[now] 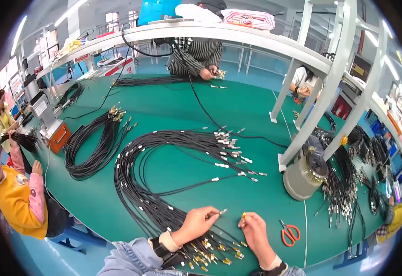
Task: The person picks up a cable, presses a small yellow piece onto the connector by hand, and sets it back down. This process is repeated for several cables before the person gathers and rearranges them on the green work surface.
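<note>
My left hand [197, 225] is closed in a pinch on the end of a black cable, whose small pale connector [223, 211] sticks out past the fingertips. Just to the right, my right hand [255, 232] pinches a small yellow-orange piece [244, 215], too small to make out exactly. A gap separates the two hands. Under and beside my left forearm runs a thick bundle of black cables [126, 179], curving round to white-tipped ends [228, 147] farther off. Its near ends carry yellowish and white connectors [205, 248], partly hidden by my left arm.
Red-handled scissors [290, 233] lie right of my right hand. Beyond them stand a grey round container [302, 179] and white shelf posts [313, 110]. More cable coils [88, 152] lie on the green table [196, 186]. Co-workers sit at the left [19, 198] and far side [196, 57].
</note>
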